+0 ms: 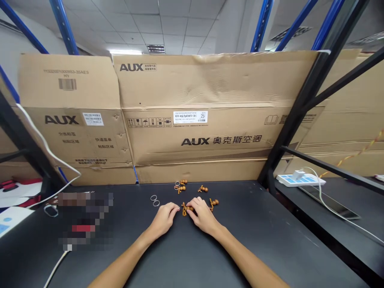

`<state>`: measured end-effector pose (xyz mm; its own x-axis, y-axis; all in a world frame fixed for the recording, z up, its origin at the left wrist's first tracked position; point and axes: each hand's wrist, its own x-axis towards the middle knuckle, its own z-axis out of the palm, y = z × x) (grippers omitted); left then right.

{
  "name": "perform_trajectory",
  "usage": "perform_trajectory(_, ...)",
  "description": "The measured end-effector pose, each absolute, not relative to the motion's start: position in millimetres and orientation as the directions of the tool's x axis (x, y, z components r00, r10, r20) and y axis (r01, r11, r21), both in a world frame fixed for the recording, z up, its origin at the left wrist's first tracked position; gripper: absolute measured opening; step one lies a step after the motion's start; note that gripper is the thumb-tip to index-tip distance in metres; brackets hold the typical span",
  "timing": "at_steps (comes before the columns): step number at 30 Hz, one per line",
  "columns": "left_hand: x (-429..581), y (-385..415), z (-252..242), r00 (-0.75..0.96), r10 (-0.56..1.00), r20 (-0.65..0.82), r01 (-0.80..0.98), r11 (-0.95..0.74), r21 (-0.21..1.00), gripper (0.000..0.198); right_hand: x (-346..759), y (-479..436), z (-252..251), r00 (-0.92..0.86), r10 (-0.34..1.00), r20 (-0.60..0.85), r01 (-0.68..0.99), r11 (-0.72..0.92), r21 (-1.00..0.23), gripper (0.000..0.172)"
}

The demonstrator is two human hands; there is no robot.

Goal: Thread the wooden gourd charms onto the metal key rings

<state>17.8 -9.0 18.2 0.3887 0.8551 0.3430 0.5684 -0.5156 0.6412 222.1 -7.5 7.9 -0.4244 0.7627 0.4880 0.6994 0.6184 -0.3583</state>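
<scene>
Big cardboard boxes (192, 112) with the word AUX on them stand up in a row at the back. Blue metal posts (262, 26) rise behind them. In front of the boxes is a long black table (255, 244). To the right is a lower side table (357, 200) with a white power strip (300, 180) on it and a thin white cord (333, 204) running across it. On the left of the black table is a blurred patch (85, 220), too fuzzy to make out.

Both hands are near the middle of the black table. The right hand (204, 216) has its fingers curled down on a small brown wooden piece (186, 208) and seems to have hold of it. The piece sits between the two hands. The left hand (163, 219) has its fingers loosely together, and its tips are just beside the piece. I cannot tell if they touch it.

Three more brown wooden pieces (202, 189) lie near the hands. Two thin metal rings (155, 201) lie to the left, and more rings (177, 186) lie by the far pieces.
</scene>
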Motion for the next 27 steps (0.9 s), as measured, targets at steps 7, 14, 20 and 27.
perform_trajectory(7, 18.5, -11.2, 24.7, 0.357, 0.882, 0.306, 0.519, -0.46, 0.72, 0.029, 221.5, -10.1, 12.6, -0.407, 0.74, 0.536, 0.666, 0.641, -0.381, 0.008)
perform_trajectory(14, 19.4, -12.8, 28.3, 0.352, 0.901, 0.255, 0.448, -0.401, 0.799, 0.027, 221.1, -11.2, 11.9, -0.344, 0.758, 0.554, 0.622, 0.626, -0.47, 0.005)
perform_trajectory(20, 21.3, -14.6, 32.3, 0.357, 0.906, 0.227, 0.483, -0.387, 0.786, 0.031, 219.5, -11.1, 9.9, -0.275, 0.789, 0.549, 0.526, 0.601, -0.602, 0.008)
perform_trajectory(27, 22.6, -15.8, 33.6, 0.367, 0.906, 0.212, 0.508, -0.386, 0.77, 0.032, 219.4, -15.1, 16.6, -0.328, 0.73, 0.6, 0.481, 0.675, -0.559, 0.022)
